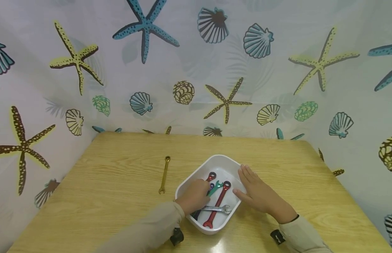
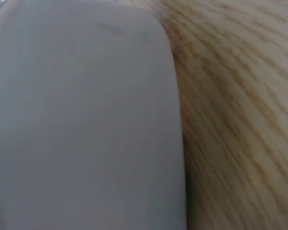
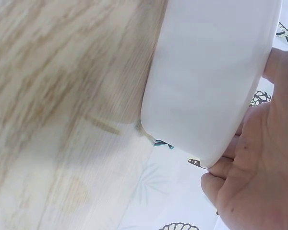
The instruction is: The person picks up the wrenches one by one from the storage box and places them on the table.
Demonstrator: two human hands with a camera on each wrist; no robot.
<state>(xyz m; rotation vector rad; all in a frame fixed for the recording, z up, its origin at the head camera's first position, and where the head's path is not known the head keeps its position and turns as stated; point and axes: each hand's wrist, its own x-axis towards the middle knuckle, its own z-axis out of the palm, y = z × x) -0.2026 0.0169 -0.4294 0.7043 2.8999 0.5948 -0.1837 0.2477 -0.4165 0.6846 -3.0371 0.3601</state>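
The left hand (image 1: 195,195) reaches over the near-left rim of a white tray (image 1: 223,164), its fingers bent down among the wrenches. Their tips are hidden, so I cannot tell whether they grasp one or only touch it. Just past these fingers, the ring end of a short red wrench (image 1: 210,178) sticks out. Immediately to their right lie a small blue-purple ring end (image 1: 212,186) and a green wrench (image 1: 216,188), whose open jaw points away from the person. Further right of the fingers, a long red wrench (image 1: 219,201) slants across the tray floor, ring end far and open end near. A silver wrench (image 1: 218,208) crosses over it, on the near side of the left fingers, and a dark wrench (image 1: 196,214) shows partly below the hand.

The right hand (image 1: 257,192) is released, its fingers straight and resting against the tray's right rim, with the thumb apart from them on the nearer side.

Left of the left fingers, outside the tray, a gold wrench (image 1: 164,176) lies on the wooden table (image 1: 120,189). Well beyond both hands' fingers hangs a cloth (image 1: 170,70) printed with starfish and shells.
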